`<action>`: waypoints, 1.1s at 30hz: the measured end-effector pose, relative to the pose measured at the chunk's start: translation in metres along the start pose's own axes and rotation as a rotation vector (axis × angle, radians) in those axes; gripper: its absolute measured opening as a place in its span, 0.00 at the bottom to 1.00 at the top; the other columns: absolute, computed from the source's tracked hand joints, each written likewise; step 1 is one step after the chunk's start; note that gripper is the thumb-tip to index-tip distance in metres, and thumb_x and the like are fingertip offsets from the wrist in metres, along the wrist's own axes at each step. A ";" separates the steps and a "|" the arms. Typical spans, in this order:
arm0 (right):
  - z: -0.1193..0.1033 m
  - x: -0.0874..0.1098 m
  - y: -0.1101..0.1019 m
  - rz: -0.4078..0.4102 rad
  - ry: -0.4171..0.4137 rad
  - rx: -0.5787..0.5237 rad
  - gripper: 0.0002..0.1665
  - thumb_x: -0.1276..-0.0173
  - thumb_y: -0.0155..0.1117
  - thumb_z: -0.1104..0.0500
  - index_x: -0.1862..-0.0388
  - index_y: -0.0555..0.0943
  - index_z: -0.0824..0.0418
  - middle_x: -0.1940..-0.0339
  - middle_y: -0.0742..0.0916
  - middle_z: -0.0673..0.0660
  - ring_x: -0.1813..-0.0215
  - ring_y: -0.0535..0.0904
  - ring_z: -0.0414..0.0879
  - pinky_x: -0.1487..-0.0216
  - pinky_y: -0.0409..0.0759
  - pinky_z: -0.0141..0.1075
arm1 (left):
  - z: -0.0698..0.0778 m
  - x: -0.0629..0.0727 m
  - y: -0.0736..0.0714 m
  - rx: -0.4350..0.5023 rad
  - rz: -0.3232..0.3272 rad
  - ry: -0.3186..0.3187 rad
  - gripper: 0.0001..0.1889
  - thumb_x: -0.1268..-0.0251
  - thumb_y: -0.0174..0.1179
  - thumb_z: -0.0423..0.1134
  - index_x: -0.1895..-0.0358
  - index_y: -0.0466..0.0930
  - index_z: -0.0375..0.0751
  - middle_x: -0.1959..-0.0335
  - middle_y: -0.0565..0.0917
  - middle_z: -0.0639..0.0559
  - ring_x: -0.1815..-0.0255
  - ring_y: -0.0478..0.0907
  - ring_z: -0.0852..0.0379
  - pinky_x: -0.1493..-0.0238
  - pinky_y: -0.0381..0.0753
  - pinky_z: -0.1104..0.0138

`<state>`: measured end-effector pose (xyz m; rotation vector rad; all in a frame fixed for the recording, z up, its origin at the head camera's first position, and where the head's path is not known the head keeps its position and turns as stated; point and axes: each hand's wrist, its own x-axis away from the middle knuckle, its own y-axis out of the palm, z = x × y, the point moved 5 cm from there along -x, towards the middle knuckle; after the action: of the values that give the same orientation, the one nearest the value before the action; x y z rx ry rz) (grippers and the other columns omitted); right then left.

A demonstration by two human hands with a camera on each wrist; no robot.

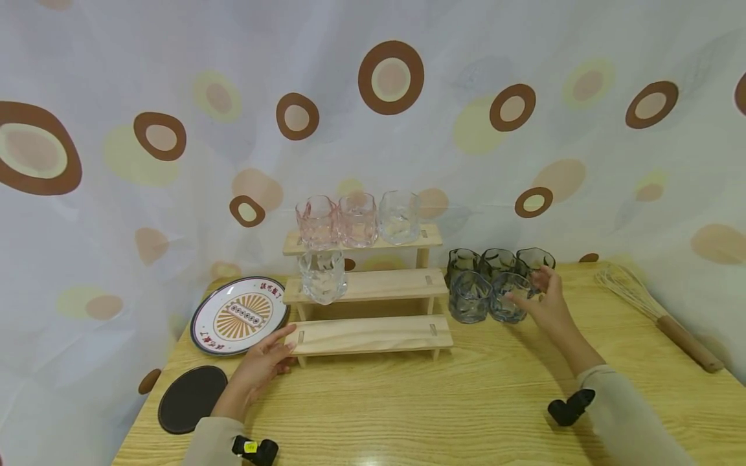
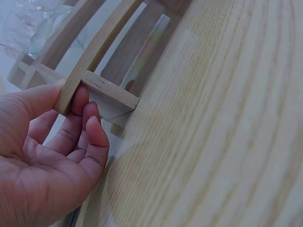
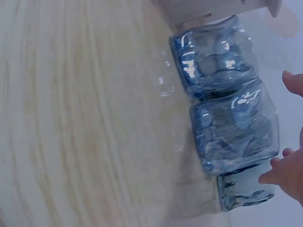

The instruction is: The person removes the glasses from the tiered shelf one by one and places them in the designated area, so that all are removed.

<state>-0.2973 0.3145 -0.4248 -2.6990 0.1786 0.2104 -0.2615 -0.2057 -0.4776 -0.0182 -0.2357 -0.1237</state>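
Observation:
At the left end of the lowest shelf of a three-step wooden rack [image 1: 373, 335], my left hand [image 1: 265, 366] pinches the board, thumb above and fingers curled beneath, as the left wrist view shows. Over to the right, my right hand [image 1: 550, 307] is spread beside a bluish glass tumbler [image 3: 236, 127]; a gap shows between thumb and tumbler in the right wrist view. A second bluish tumbler [image 1: 469, 299] stands to its left. Behind them is a row of grey tumblers [image 1: 498, 260]. Two pink tumblers [image 1: 357, 221] and a clear tumbler [image 1: 399, 219] occupy the top shelf. The middle shelf bears another clear tumbler [image 1: 323, 278].
A patterned plate [image 1: 247, 314] lies left of the rack, with a dark oval mat [image 1: 192, 399] in front of it. On the far right lies a whisk [image 1: 664, 320] with a wooden handle. A dotted curtain [image 1: 443, 155] hangs behind the wooden table [image 1: 373, 408].

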 end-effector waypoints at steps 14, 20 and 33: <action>-0.066 0.011 0.017 -0.070 -0.166 -0.111 0.54 0.35 0.65 0.63 0.25 0.37 0.63 0.29 0.53 0.69 0.28 0.47 0.66 0.30 0.45 0.58 | -0.001 -0.001 0.000 0.001 -0.006 0.005 0.28 0.32 0.56 0.36 0.30 0.63 0.42 0.69 0.76 0.54 0.65 0.77 0.58 0.65 0.76 0.70; -0.089 0.015 0.048 -0.163 -0.207 -0.168 0.53 0.37 0.65 0.66 0.25 0.40 0.65 0.29 0.55 0.68 0.28 0.48 0.64 0.29 0.49 0.53 | -0.001 -0.001 0.000 0.008 -0.003 0.006 0.27 0.31 0.55 0.35 0.30 0.63 0.42 0.69 0.76 0.54 0.66 0.77 0.59 0.66 0.76 0.70; -0.121 0.018 0.121 -0.324 -0.278 -0.277 0.51 0.39 0.66 0.68 0.26 0.45 0.64 0.30 0.59 0.66 0.27 0.51 0.60 0.29 0.51 0.51 | -0.002 -0.002 0.000 0.001 -0.003 0.002 0.27 0.31 0.55 0.35 0.30 0.63 0.42 0.69 0.76 0.54 0.65 0.77 0.58 0.65 0.77 0.70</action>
<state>-0.2845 0.1520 -0.3679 -2.8773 -0.3957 0.5393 -0.2629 -0.2056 -0.4799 -0.0171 -0.2334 -0.1262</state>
